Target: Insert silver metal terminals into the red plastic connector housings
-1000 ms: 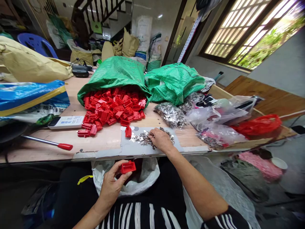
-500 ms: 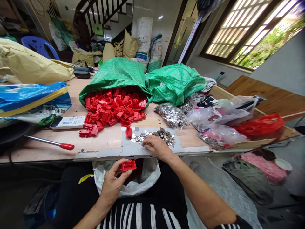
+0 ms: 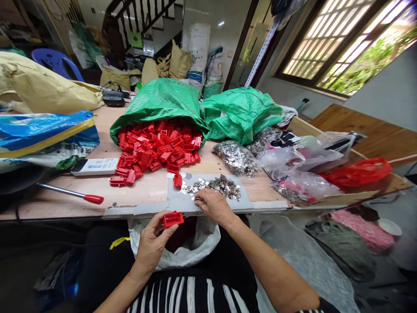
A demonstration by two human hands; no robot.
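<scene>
Between the thumb and fingers of my left hand (image 3: 151, 243) is a small red plastic housing (image 3: 173, 220), its hollow side turned up toward me. It is over the white sack in my lap. My right hand (image 3: 213, 205) rests at the near edge of a pile of small flat metal pieces (image 3: 225, 186) on a grey mat (image 3: 173, 203). Its fingertips are pinched together; what they hold, if anything, is too small to make out. Another red housing (image 3: 177, 181) stands at the mat's left edge, beside the metal pieces.
A green sack (image 3: 163, 100) spills many red housings (image 3: 156, 148) onto the table. Right of it are a second green sack (image 3: 241, 111) and a clear bag of metal pieces (image 3: 236, 157). A lever with a red grip (image 3: 93, 199) juts in from the left. Below is an open white sack (image 3: 195, 256).
My left hand has moved slightly up and left with the red housing. The fingers of my right hand have drawn down a little toward the mat's near edge.
</scene>
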